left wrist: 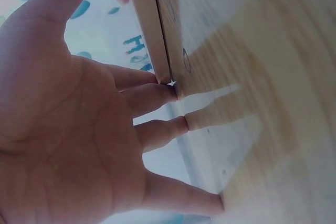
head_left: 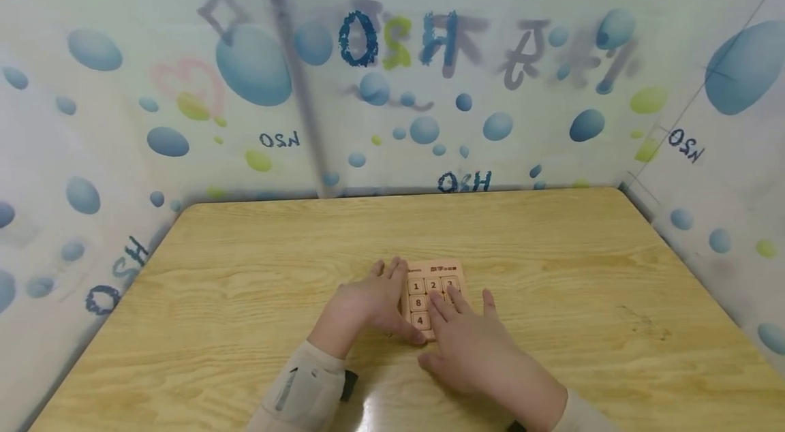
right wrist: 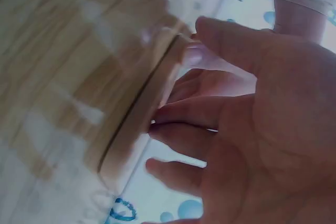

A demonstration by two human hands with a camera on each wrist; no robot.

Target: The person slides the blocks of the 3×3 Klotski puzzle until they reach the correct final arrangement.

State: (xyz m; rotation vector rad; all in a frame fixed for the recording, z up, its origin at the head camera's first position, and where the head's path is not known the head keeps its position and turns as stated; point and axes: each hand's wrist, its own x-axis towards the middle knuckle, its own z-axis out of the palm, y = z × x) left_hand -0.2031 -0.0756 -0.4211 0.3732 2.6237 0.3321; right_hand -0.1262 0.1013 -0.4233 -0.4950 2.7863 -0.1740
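A wooden number sliding puzzle [head_left: 420, 336] lies flat on the table, with tiles 1, 2, 3, 8 and 4 showing. My left hand [head_left: 377, 299] holds it from the left: the thumb lies at the near edge and the index fingertip at the far left corner. In the left wrist view the other fingers [left wrist: 160, 134] spread out with their tips on the table. My right hand [head_left: 472, 343] reaches over the puzzle's right side, its fingertips touching the middle tiles. That hand hides the lower right tiles, and its thumb stays off the near edge.
The puzzle is near the middle of a light wooden table [head_left: 245, 255] with a glossy surface. Behind and beside the table hang pale curtains [head_left: 392, 118] printed with blue and green drops and lettering. Dark marks [head_left: 644, 323] show on the tabletop at the right.
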